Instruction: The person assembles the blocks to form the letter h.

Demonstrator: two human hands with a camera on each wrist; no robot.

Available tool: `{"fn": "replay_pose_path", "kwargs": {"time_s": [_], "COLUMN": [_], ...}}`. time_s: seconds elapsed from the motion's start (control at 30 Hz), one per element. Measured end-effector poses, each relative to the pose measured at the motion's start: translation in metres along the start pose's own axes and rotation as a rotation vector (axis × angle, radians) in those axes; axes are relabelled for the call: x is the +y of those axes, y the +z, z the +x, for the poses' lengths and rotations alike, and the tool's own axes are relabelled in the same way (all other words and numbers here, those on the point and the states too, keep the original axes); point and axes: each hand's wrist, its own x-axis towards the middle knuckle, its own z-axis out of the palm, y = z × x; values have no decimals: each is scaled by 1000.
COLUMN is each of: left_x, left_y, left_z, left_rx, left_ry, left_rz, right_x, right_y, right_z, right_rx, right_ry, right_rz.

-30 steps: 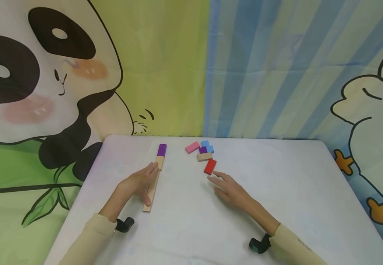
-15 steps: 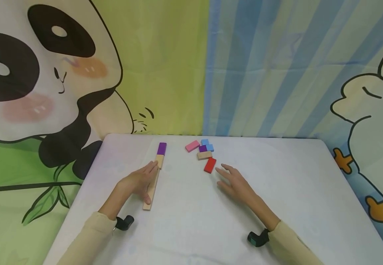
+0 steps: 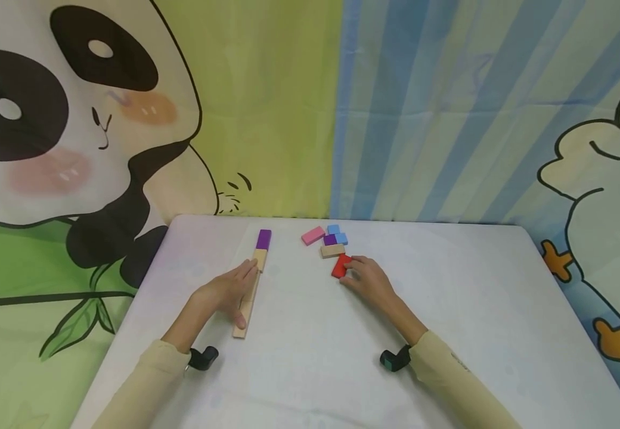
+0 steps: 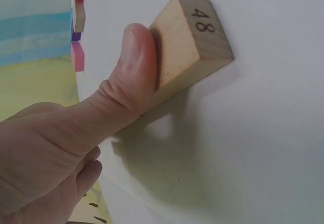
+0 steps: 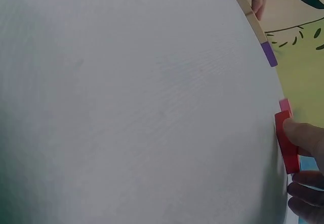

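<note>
A row of wooden blocks runs away from me on the white table, left of the middle: a long plain wooden block (image 3: 242,331) nearest, a shorter plain block (image 3: 260,255), then a purple block (image 3: 263,239) at the far end. My left hand (image 3: 224,295) rests along the plain blocks with fingers extended; its thumb presses the near block, whose end bears "48" (image 4: 202,27) in the left wrist view. To the right, my right hand (image 3: 370,285) pinches a red block (image 3: 339,266), its thumb (image 5: 298,131) against the red face in the right wrist view.
Behind the red block lies a loose cluster: a plain block (image 3: 332,251), a purple block (image 3: 329,240), two light blue blocks (image 3: 341,239) and a pink block (image 3: 313,235). The table's (image 3: 476,298) far edge meets a printed curtain (image 3: 422,119).
My right hand drew back slightly from the red block, then came forward and left and took hold of it. My left hand stays on the row.
</note>
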Motion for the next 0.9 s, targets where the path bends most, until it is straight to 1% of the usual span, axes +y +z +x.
{"fn": "replay_pose_path", "kwargs": {"time_s": [0.07, 0.27, 0.5, 0.57, 0.67, 0.77, 0.83, 0.9], "left_x": [0, 1, 2, 2, 2, 2, 2, 1], "left_y": [0, 0, -1, 0, 0, 0, -1, 0], "left_z": [0, 0, 0, -1, -1, 0, 0, 1], "left_rx": [1, -9, -7, -7, -10, -14, -15, -10], "left_ry": [-3, -13, -20, -19, -19, -19, -19, -15], "left_rz": [4, 2, -21, -21, -27, -26, -28, -22], "right_x": [0, 3, 12, 15, 13, 2, -9, -21], "right_y": [1, 5, 9, 10, 9, 7, 7, 8], "right_z": [1, 3, 2, 1, -2, -7, -12, -18], "right_rx": [21, 67, 86, 92, 74, 32, -5, -39], "right_ry": [-9, -83, -168, -190, -193, -215, -248, -304], "right_rz": [9, 21, 124, 134, 158, 198, 209, 214]}}
